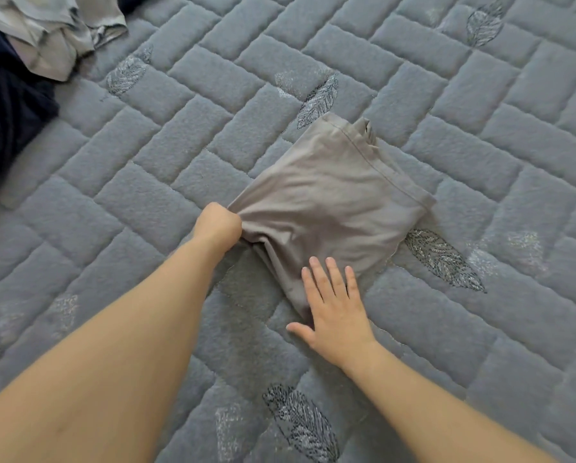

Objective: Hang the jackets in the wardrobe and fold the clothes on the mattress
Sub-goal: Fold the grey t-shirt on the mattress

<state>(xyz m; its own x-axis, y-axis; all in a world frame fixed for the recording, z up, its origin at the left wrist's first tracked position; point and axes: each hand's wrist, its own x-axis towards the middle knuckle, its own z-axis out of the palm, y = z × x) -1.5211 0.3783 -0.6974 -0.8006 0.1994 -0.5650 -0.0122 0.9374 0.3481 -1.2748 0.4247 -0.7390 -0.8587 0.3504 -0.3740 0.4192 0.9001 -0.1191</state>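
Grey fuzzy cover, brick-pattern quilting throughout. Embroidered leaves stitched on it: near leaf, right leaf, middle leaf, far-right leaf, far-left leaf.

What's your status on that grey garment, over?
Left hand gripping the garment's corner, right hand flat on its near edge. Grey garment folded small on the mattress. Nothing in the way.

Single head camera: you look steeply down, close, over both forearms onto grey quilted brick-pattern mattress; no second view.
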